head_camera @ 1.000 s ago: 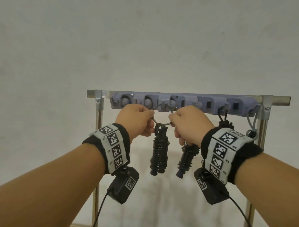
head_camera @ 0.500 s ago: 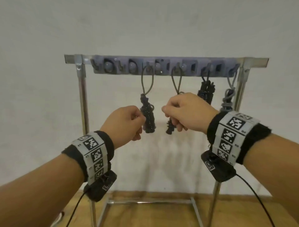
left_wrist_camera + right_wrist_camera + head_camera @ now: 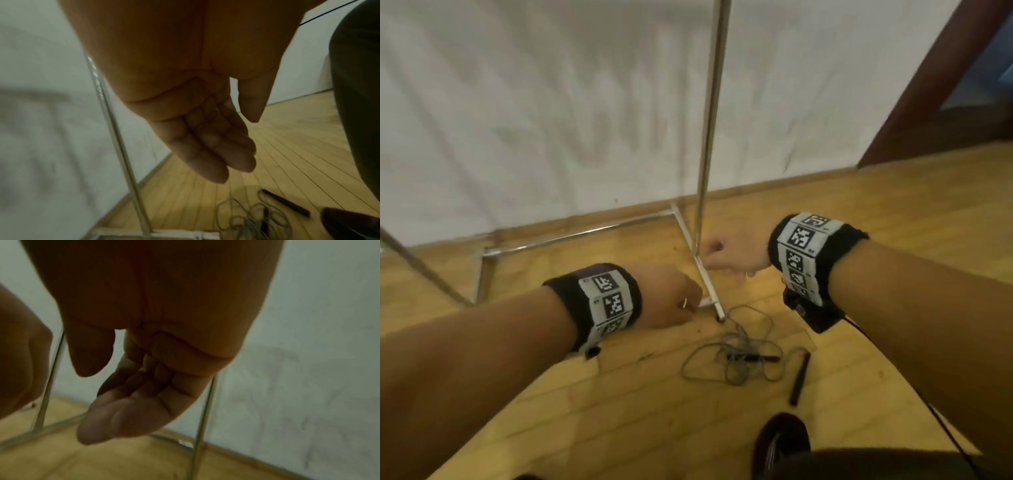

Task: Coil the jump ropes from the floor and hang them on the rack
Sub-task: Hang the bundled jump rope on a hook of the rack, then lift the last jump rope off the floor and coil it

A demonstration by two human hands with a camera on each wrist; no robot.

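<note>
A grey jump rope (image 3: 736, 356) lies in a loose tangle on the wooden floor, one dark handle (image 3: 800, 378) angled off to its right. The same rope (image 3: 255, 222) and handle (image 3: 285, 203) show low in the left wrist view. My left hand (image 3: 671, 298) hangs above and left of the tangle, fingers nearly straight and empty (image 3: 218, 155). My right hand (image 3: 726, 257) is farther back by the rack's right post (image 3: 707, 137), fingers relaxed and holding nothing (image 3: 115, 418). Only the rack's legs and base bars (image 3: 585, 233) are in sight; its hooks are out of view.
A white cloth backdrop (image 3: 534, 102) hangs behind the rack. My dark shoe (image 3: 780, 442) stands on the floor just in front of the rope. A dark wooden door frame (image 3: 928, 102) is at the right. A cable (image 3: 945, 428) trails from my right wrist camera.
Both hands have let go of the hung ropes and dropped from rack height toward the floor. The view has tilted down from the hooks to the rope on the floor.
</note>
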